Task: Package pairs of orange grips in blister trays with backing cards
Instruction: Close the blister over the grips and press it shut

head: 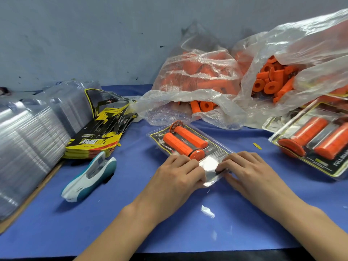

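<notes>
A clear blister tray (pixel 211 162) with a black and yellow backing card lies on the blue cloth in the middle. Two orange grips (pixel 185 141) sit side by side in it. My left hand (pixel 178 172) presses on the tray's near left end with curled fingers. My right hand (pixel 243 166) presses on the near right end, fingertips at the tray's edge. Both hands cover the tray's near corners.
Two plastic bags of loose orange grips (pixel 271 81) stand behind. Finished packs (pixel 316 142) lie at the right. A stack of backing cards (pixel 101 132), piles of empty clear trays (pixel 32 140) and a white and teal stapler (pixel 90 176) are at the left.
</notes>
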